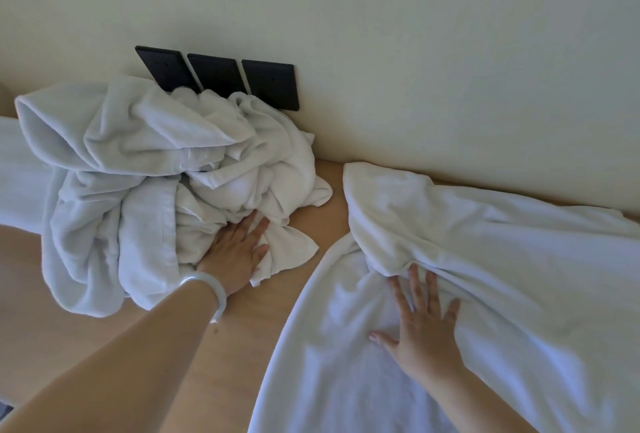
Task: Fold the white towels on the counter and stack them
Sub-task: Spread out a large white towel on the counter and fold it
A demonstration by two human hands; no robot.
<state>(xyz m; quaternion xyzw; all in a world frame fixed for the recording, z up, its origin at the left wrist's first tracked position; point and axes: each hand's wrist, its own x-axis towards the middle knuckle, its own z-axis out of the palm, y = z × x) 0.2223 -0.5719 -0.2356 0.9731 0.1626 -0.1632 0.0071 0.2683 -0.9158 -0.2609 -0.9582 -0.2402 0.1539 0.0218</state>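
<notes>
A crumpled pile of white terry towels point(138, 162) is heaped on the smooth, tan wooden counter point(242, 328) at about ten o'clock, bunched into soft rolls and deep folds against the wall. The left hand point(235, 252) is laid flat on the pile's near edge, with fingers straight and close together. They are pressed onto a thinner, pointed flap of white cloth, and nothing is gripped. A smooth, pale, rounded bangle point(211, 289) is worn on that wrist.

At four o'clock a large white towel point(485, 259) is spread over the counter, its far part doubled over into a rounded, wrinkled fold. The right hand point(422, 325) is placed palm down on it with fingers splayed and straight, their tips tucked just under that fold's edge.

Three flat, matte black rectangular plates point(270, 82) are set side by side on the cream wall point(415, 51) at eleven o'clock, partly covered by the pile.
</notes>
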